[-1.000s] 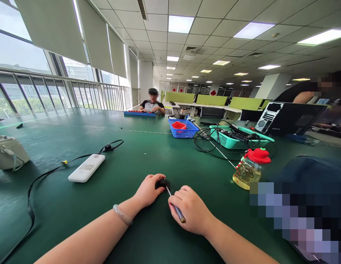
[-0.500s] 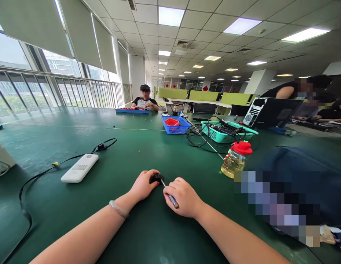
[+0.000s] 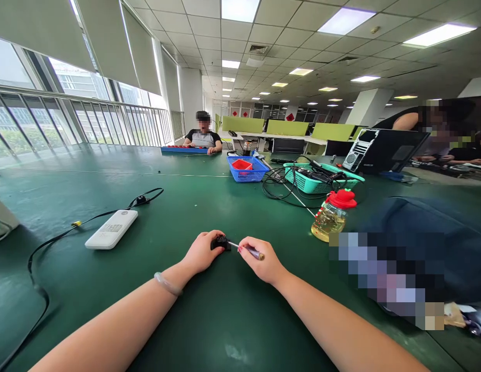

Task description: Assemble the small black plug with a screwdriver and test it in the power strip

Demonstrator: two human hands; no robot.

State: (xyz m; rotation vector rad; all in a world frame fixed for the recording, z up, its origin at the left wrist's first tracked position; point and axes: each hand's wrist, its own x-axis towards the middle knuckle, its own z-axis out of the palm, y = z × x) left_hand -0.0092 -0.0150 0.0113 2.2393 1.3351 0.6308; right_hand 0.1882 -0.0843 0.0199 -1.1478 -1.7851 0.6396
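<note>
Our left hand (image 3: pixel 201 251) pinches a small black part (image 3: pixel 222 243) on the counter (image 3: pixel 225 315), and our right hand (image 3: pixel 266 259) pinches a screwdriver (image 3: pixel 254 252) pointed at its right side; work on it looks under way, though we cannot tell how much is done or left. Beyond, we see a red tray (image 3: pixel 243 165) in a blue basket (image 3: pixel 248 176), black cables (image 3: pixel 321 174) in a teal basket (image 3: pixel 307 184), and yellowish liquid in a red-lidded bottle (image 3: pixel 326 226).

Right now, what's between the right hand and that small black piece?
The slim metal shaft of the tool in the right hand, pointing at the small black piece; the head view shows it, though not whether the tip touches.
</note>
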